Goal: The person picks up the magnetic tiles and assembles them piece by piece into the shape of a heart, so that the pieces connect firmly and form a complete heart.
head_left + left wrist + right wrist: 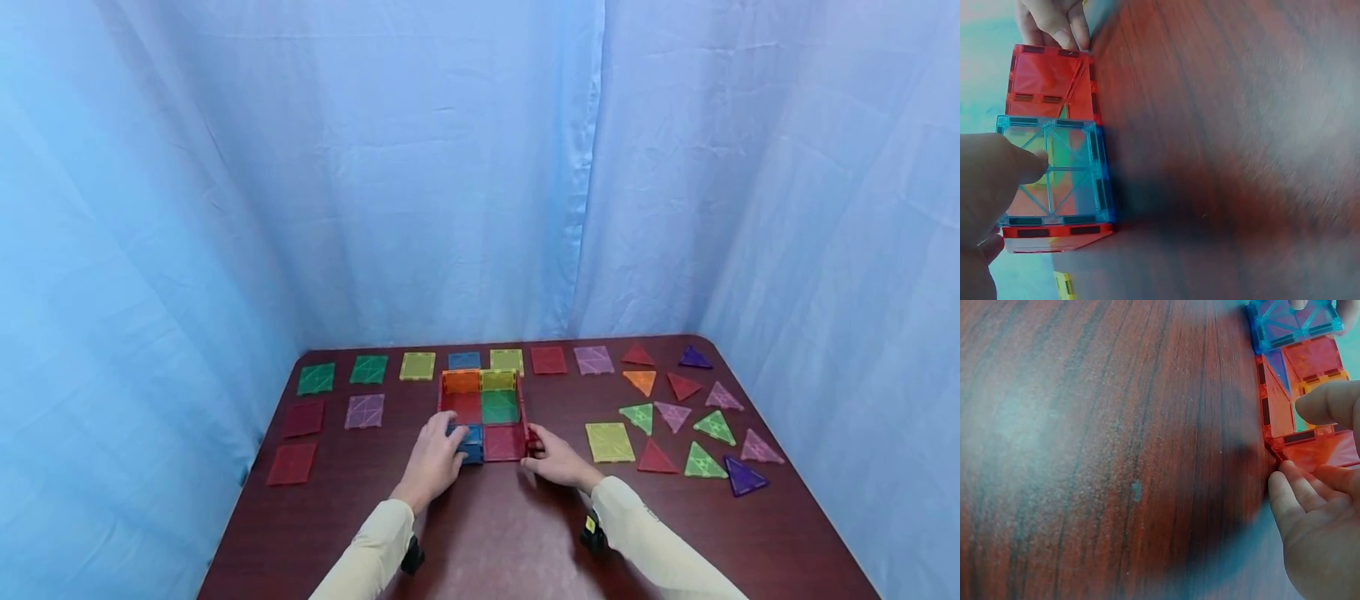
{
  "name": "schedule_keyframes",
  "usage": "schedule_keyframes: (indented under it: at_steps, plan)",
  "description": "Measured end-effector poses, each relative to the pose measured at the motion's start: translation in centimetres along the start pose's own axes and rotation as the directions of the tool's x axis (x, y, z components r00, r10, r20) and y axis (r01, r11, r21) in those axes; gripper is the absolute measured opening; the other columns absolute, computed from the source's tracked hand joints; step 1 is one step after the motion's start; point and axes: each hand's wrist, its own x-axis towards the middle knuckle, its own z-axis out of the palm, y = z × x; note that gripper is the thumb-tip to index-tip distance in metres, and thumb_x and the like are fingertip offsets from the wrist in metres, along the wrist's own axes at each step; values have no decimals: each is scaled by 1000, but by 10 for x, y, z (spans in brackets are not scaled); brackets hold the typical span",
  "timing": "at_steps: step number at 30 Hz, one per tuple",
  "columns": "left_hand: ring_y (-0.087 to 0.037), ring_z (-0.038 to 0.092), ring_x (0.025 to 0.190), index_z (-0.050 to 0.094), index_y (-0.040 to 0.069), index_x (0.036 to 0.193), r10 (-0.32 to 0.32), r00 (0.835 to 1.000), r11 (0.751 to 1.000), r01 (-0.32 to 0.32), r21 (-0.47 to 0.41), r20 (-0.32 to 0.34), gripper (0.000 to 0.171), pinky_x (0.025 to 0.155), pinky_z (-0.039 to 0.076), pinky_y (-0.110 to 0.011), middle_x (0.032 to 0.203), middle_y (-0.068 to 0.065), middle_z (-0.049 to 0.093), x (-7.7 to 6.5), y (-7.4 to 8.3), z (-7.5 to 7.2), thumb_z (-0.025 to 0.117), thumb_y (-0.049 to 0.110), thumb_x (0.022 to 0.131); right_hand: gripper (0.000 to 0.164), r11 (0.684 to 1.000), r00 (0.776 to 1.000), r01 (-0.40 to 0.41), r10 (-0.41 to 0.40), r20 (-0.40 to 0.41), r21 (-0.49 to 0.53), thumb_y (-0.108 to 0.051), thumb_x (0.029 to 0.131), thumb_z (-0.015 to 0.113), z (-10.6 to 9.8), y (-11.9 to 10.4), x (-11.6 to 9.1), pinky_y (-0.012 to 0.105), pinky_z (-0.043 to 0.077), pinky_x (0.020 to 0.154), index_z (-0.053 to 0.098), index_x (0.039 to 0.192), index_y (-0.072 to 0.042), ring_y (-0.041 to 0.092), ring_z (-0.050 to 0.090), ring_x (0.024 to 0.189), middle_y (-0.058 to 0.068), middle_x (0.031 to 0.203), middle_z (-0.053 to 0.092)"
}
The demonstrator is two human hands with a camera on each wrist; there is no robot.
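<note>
A low box of translucent magnetic tiles stands mid-table, with red and green floor squares and an orange tile [461, 381] and a yellow tile [498, 380] along its back. My left hand [433, 458] pinches a blue square tile [1072, 169] at the box's front left corner, the thumb on its face; the other fingers are partly hidden. On the box's right side, the fingers of my right hand [558, 460] touch the outside of a red side tile [1319, 450]. The right thumb stands near that tile's upper edge in the right wrist view.
Square tiles lie flat along the back and left, among them a green one [316, 378] and a red one [292, 463]. Right of the box are a yellow square [609, 442] and several triangles, including a purple one [745, 476]. Blue curtains [450, 167] surround the table.
</note>
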Motion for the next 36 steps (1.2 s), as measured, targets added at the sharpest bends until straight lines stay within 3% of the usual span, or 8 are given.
schedule_keyframes:
  at_steps: [5, 12, 19, 23, 27, 29, 32, 36]
  plan:
    - [-36, 42, 142, 58, 7, 139, -73, 996, 995, 69, -76, -53, 59, 112, 43, -52, 149, -17, 48, -6, -3, 0, 82, 17, 86, 74, 1000, 1000, 21, -21, -5, -8, -11, 93, 71, -1, -5, -1, 53, 49, 104, 33, 152, 9, 42, 59, 126, 30, 140, 54]
    - [-29, 63, 124, 76, 6, 116, 50, 976, 998, -55, -22, -210, 27, 109, 46, -49, 107, -6, 74, -18, -9, 5, 78, 11, 89, 73, 999, 999, 44, -44, 3, 4, -10, 92, 71, 0, 0, 1, 52, 50, 103, 33, 151, 11, 43, 60, 125, 32, 139, 55]
    - [-30, 64, 123, 78, 6, 114, 48, 967, 998, -55, -20, -250, 31, 107, 49, -49, 94, -5, 75, -21, -10, 10, 80, 1, 84, 72, 997, 997, 72, -72, 7, 9, -9, 92, 70, 1, 4, 0, 53, 50, 103, 33, 150, 13, 44, 59, 125, 33, 140, 53]
    - [-32, 60, 129, 75, 6, 120, 39, 968, 998, -48, -32, -246, 37, 107, 49, -49, 112, -8, 74, -19, -10, 10, 81, 2, 84, 76, 998, 997, 58, -58, 48, 0, -13, 93, 70, -7, 1, 2, 53, 48, 106, 29, 152, 13, 45, 56, 129, 34, 144, 49]
    - [-37, 44, 144, 56, 6, 145, -80, 989, 989, 63, -132, -128, 58, 112, 43, -49, 151, -14, 52, -19, -9, 9, 77, 11, 90, 80, 983, 995, 86, -75, 71, -164, -18, 92, 72, -29, -3, 3, 55, 46, 106, 30, 153, 13, 45, 53, 131, 34, 146, 47]
    - [-39, 40, 146, 44, 6, 154, -173, 984, 964, 159, -212, -52, 67, 111, 43, -50, 160, -17, 40, -22, -7, 8, 73, 15, 94, 80, 951, 995, 94, -78, 67, -293, -20, 91, 73, -44, -4, 1, 58, 45, 106, 32, 153, 11, 45, 50, 133, 33, 146, 46]
    - [-39, 42, 144, 35, 2, 157, -274, 962, 900, 265, -345, 25, 67, 110, 43, -52, 161, -22, 35, -28, -5, 9, 66, 17, 100, 78, 890, 997, 69, -42, 70, -450, -20, 91, 73, -69, -3, -4, 62, 42, 108, 35, 153, 9, 47, 45, 136, 32, 148, 44]
    - [-38, 45, 143, 32, 0, 157, -394, 913, 753, 384, -535, 101, 61, 114, 39, -54, 158, -23, 40, -25, -5, 7, 54, 26, 106, 76, 820, 996, -3, 56, 75, -572, -15, 90, 75, -101, -4, -8, 62, 42, 107, 37, 151, 8, 49, 43, 137, 32, 149, 42]
